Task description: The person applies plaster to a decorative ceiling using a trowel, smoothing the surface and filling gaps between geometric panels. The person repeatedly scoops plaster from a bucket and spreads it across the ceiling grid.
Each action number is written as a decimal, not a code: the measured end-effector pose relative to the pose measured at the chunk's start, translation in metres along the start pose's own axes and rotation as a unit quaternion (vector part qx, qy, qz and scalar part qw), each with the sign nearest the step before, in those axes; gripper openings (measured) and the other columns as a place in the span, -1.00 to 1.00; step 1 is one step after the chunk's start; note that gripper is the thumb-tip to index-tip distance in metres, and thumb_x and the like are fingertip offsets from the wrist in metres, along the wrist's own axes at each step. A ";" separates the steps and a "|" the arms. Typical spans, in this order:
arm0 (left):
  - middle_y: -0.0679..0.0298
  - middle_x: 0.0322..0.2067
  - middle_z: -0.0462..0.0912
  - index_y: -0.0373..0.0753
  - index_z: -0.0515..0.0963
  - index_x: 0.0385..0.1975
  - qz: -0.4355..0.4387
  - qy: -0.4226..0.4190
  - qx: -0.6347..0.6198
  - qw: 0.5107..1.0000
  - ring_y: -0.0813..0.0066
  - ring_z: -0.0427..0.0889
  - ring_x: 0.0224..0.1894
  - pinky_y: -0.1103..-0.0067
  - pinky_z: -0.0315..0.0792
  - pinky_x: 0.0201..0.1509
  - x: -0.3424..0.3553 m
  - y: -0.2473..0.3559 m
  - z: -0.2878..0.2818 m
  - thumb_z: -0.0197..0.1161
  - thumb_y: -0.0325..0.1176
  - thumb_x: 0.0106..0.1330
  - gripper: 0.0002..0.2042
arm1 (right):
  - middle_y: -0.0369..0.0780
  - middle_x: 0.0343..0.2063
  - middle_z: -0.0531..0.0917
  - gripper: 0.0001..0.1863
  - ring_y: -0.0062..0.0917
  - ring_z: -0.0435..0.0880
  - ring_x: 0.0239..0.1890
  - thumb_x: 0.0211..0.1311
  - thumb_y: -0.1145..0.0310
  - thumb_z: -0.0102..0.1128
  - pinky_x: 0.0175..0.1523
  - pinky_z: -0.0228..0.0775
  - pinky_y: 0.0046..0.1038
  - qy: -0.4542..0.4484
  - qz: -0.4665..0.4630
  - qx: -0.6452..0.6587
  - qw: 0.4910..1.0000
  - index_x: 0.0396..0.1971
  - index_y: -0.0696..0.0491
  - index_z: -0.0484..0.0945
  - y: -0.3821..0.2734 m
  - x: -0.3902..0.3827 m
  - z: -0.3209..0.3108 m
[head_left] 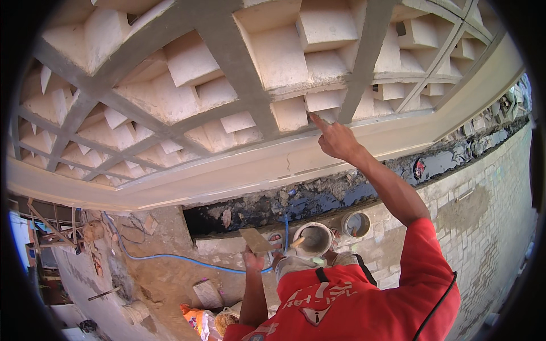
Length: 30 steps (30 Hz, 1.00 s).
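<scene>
My right hand (336,140) reaches up to the ventilation-block wall (222,54). Its index finger is stretched out, with the tip touching the lower edge of a block beside a grey mortar joint (254,94); the other fingers look curled and I see nothing held in them. Lower down, my left hand (253,260) is closed on the near edge of a thin, flat rectangular board (257,241). Between my legs stands a round bucket (329,241) of grey mortar, with a wooden-handled tool (298,242) leaning in it. The tool's other end is hidden.
A smaller pail (356,225) stands right of the bucket. An open drain of dark water (364,190) runs along the wall's foot. A blue hose (187,262) crosses the ground at left, near a sack (196,321) and a basket (226,323). Brick paving (483,216) lies to the right.
</scene>
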<state>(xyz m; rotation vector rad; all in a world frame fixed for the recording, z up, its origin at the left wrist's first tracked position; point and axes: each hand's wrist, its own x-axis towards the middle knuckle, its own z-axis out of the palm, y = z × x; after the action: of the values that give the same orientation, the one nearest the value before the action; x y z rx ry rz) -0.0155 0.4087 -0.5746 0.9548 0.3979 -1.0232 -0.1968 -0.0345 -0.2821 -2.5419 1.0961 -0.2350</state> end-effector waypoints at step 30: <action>0.30 -0.13 0.64 -0.10 0.52 -0.04 -0.014 -0.001 0.041 0.999 0.34 0.62 -0.13 0.40 0.46 -0.17 -0.014 -0.006 0.027 -0.10 -0.17 0.45 -0.71 | 0.11 -0.31 0.65 -0.43 -0.02 0.65 -0.18 0.03 0.57 -0.04 -0.04 0.49 -0.10 -0.051 0.035 -0.066 0.996 0.15 0.30 0.26 -0.009 0.033 0.015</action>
<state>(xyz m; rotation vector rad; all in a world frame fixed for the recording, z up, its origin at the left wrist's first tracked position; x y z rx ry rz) -0.0313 0.3925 -0.5531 1.0230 0.3710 -1.0733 -0.1636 -0.0489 -0.2917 -2.5915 1.1927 -0.0144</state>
